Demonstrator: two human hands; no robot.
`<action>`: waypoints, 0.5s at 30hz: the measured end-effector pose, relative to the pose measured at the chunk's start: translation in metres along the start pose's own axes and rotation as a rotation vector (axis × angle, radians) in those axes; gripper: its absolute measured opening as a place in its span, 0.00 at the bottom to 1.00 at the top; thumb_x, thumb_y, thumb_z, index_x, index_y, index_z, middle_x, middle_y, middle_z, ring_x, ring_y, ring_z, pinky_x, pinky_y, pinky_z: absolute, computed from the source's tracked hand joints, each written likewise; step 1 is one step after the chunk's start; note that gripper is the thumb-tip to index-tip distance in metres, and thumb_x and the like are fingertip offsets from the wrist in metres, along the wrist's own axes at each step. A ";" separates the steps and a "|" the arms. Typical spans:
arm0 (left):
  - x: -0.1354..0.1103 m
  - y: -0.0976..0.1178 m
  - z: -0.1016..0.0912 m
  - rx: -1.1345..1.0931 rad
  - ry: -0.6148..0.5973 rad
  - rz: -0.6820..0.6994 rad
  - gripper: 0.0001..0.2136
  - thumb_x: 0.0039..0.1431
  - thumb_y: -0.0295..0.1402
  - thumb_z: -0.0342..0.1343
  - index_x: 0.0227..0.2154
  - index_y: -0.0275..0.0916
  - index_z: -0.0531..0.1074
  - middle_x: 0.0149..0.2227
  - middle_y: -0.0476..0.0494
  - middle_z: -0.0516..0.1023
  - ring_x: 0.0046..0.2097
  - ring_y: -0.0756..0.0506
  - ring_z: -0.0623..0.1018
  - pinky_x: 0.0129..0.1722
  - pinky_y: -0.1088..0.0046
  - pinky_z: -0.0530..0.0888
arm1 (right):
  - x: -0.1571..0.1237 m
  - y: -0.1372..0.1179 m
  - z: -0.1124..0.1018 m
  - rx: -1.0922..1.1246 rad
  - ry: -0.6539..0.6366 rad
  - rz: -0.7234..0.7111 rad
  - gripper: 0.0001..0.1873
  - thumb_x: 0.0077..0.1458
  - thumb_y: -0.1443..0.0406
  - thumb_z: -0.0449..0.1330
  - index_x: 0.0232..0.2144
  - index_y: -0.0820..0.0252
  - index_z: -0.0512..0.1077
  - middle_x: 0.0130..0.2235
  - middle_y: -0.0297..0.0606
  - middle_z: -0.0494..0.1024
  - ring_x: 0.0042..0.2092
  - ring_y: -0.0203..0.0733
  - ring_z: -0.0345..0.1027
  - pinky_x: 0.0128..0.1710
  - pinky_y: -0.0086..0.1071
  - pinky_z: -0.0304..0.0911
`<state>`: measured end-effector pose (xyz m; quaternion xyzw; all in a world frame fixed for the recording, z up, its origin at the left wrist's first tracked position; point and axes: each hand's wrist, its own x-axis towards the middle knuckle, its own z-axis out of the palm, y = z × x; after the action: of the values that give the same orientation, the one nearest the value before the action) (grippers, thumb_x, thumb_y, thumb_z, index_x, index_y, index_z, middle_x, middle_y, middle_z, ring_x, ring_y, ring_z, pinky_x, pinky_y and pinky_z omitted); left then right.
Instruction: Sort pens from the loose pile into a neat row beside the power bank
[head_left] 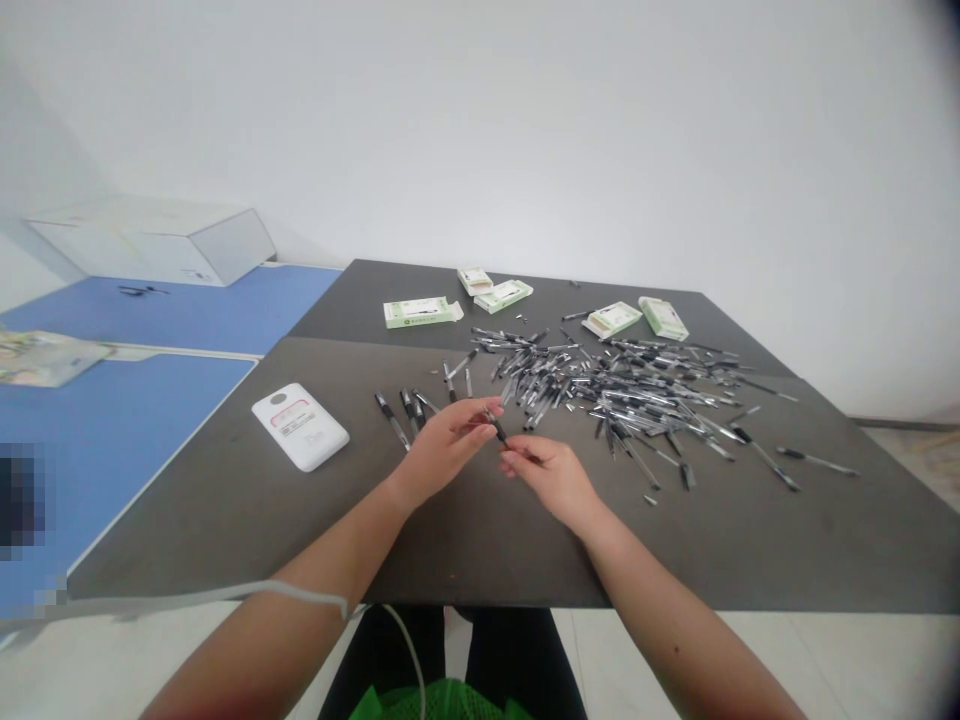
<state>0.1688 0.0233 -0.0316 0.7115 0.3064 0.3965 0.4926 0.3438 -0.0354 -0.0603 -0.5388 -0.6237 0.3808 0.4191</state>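
Note:
Between my two hands is a pen [496, 427] with a dark grip, tilted over the dark tabletop. My left hand [448, 440] is closed on its upper end with thumb and fingers. Pinched at the pen's lower end is my right hand [553, 478]; whether its fingertips also hold a small part such as a cap cannot be made out. Several pens [409, 408] lie side by side just left of my left hand. Beyond my right hand spreads a large loose pile of clear and black pens [630, 385], with small pale pieces scattered among them.
Green and white pen boxes [420, 312] lie along the back, more boxes [664, 318] behind the pile. At left rests a white tag-shaped card [301, 428]. A white carton [165, 240] stands on the blue table [202, 310]. A pale cable [202, 597] crosses my left forearm.

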 end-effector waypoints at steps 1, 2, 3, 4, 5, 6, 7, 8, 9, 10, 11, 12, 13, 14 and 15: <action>-0.001 -0.001 0.002 -0.002 -0.011 0.000 0.17 0.56 0.40 0.55 0.46 0.38 0.73 0.46 0.39 0.76 0.45 0.44 0.75 0.48 0.67 0.69 | 0.000 -0.001 0.001 0.076 -0.005 0.022 0.11 0.54 0.59 0.57 0.30 0.59 0.75 0.27 0.35 0.77 0.29 0.38 0.71 0.31 0.30 0.64; -0.001 -0.003 0.003 0.007 -0.017 -0.005 0.16 0.56 0.39 0.55 0.45 0.38 0.73 0.45 0.40 0.77 0.45 0.43 0.75 0.48 0.67 0.69 | 0.000 -0.002 0.003 0.136 -0.009 0.037 0.11 0.53 0.59 0.57 0.30 0.59 0.75 0.27 0.35 0.77 0.29 0.37 0.71 0.32 0.30 0.65; -0.001 -0.005 0.004 0.022 -0.023 -0.007 0.15 0.56 0.39 0.55 0.43 0.39 0.75 0.44 0.40 0.77 0.46 0.43 0.75 0.48 0.67 0.69 | 0.001 -0.004 0.004 0.174 -0.014 0.044 0.11 0.53 0.58 0.58 0.30 0.60 0.75 0.27 0.35 0.77 0.29 0.37 0.71 0.32 0.31 0.65; -0.001 -0.006 0.006 0.035 -0.033 -0.006 0.13 0.55 0.39 0.55 0.40 0.39 0.76 0.43 0.41 0.77 0.46 0.43 0.75 0.48 0.67 0.69 | 0.001 -0.005 0.006 0.192 -0.022 0.047 0.12 0.53 0.58 0.58 0.30 0.60 0.74 0.27 0.35 0.77 0.29 0.37 0.71 0.33 0.31 0.65; -0.001 -0.008 0.007 0.040 -0.045 -0.005 0.12 0.55 0.38 0.55 0.38 0.39 0.77 0.42 0.41 0.77 0.45 0.43 0.75 0.48 0.67 0.69 | 0.001 -0.007 0.007 0.196 -0.033 0.045 0.12 0.53 0.58 0.58 0.30 0.60 0.75 0.27 0.35 0.77 0.29 0.37 0.71 0.33 0.31 0.66; -0.002 -0.009 0.008 0.036 -0.057 -0.009 0.11 0.55 0.38 0.55 0.36 0.39 0.77 0.41 0.42 0.77 0.45 0.43 0.75 0.48 0.67 0.69 | 0.000 -0.009 0.008 0.183 -0.048 0.033 0.13 0.54 0.58 0.57 0.31 0.60 0.75 0.28 0.35 0.78 0.29 0.37 0.71 0.33 0.31 0.66; -0.002 -0.009 0.009 0.027 -0.065 -0.020 0.11 0.55 0.38 0.55 0.35 0.39 0.77 0.40 0.42 0.78 0.44 0.44 0.75 0.48 0.68 0.69 | -0.001 -0.010 0.008 0.146 -0.055 0.007 0.13 0.54 0.58 0.56 0.32 0.60 0.75 0.29 0.35 0.78 0.30 0.37 0.72 0.34 0.32 0.66; -0.002 -0.009 0.010 0.014 -0.063 -0.037 0.11 0.55 0.39 0.55 0.35 0.39 0.77 0.39 0.43 0.78 0.43 0.44 0.75 0.48 0.68 0.69 | -0.004 -0.011 0.006 0.081 -0.043 -0.033 0.13 0.55 0.58 0.56 0.34 0.60 0.75 0.31 0.36 0.79 0.33 0.38 0.72 0.36 0.32 0.66; -0.002 -0.009 0.011 0.000 -0.048 -0.058 0.11 0.55 0.39 0.55 0.35 0.38 0.77 0.39 0.43 0.78 0.43 0.44 0.75 0.48 0.67 0.68 | -0.009 -0.011 0.002 -0.015 -0.006 -0.082 0.13 0.55 0.58 0.57 0.37 0.59 0.75 0.34 0.37 0.79 0.36 0.40 0.72 0.38 0.33 0.66; -0.003 -0.009 0.011 -0.014 -0.024 -0.080 0.11 0.55 0.39 0.55 0.35 0.38 0.77 0.38 0.44 0.79 0.43 0.44 0.75 0.49 0.67 0.68 | -0.016 -0.009 -0.004 -0.138 0.061 -0.128 0.13 0.55 0.58 0.57 0.39 0.58 0.75 0.37 0.38 0.79 0.39 0.41 0.72 0.41 0.34 0.65; -0.003 -0.009 0.011 -0.029 0.006 -0.100 0.12 0.55 0.40 0.56 0.35 0.38 0.77 0.38 0.44 0.79 0.44 0.44 0.74 0.49 0.67 0.67 | -0.024 -0.007 -0.012 -0.281 0.148 -0.162 0.13 0.55 0.59 0.58 0.40 0.58 0.75 0.41 0.39 0.79 0.42 0.42 0.71 0.44 0.34 0.63; -0.003 -0.010 0.011 -0.048 0.038 -0.119 0.12 0.55 0.40 0.56 0.36 0.38 0.77 0.38 0.44 0.79 0.44 0.44 0.74 0.50 0.66 0.66 | -0.034 -0.003 -0.023 -0.431 0.257 -0.168 0.13 0.55 0.60 0.57 0.41 0.58 0.75 0.42 0.39 0.78 0.44 0.43 0.70 0.46 0.35 0.62; -0.004 -0.011 0.011 -0.071 0.067 -0.139 0.13 0.55 0.40 0.56 0.36 0.38 0.77 0.38 0.44 0.79 0.45 0.44 0.74 0.51 0.66 0.65 | -0.046 0.001 -0.035 -0.568 0.364 -0.131 0.11 0.57 0.61 0.55 0.38 0.58 0.76 0.40 0.40 0.79 0.44 0.43 0.70 0.46 0.35 0.61; -0.004 -0.013 0.012 -0.098 0.091 -0.158 0.13 0.54 0.41 0.56 0.36 0.38 0.77 0.39 0.44 0.79 0.45 0.44 0.74 0.51 0.66 0.65 | -0.057 0.007 -0.048 -0.701 0.435 -0.072 0.12 0.58 0.62 0.53 0.36 0.58 0.76 0.38 0.40 0.79 0.41 0.43 0.71 0.43 0.34 0.62; -0.004 -0.014 0.012 -0.126 0.109 -0.175 0.13 0.54 0.41 0.56 0.35 0.38 0.77 0.39 0.44 0.79 0.45 0.44 0.74 0.51 0.67 0.65 | -0.069 0.013 -0.061 -0.825 0.491 -0.008 0.12 0.59 0.63 0.52 0.36 0.58 0.76 0.37 0.40 0.79 0.40 0.43 0.71 0.41 0.34 0.62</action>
<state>0.1766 0.0196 -0.0486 0.6273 0.3680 0.4085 0.5516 0.4098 -0.1007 -0.0585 -0.7317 -0.6074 -0.0387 0.3069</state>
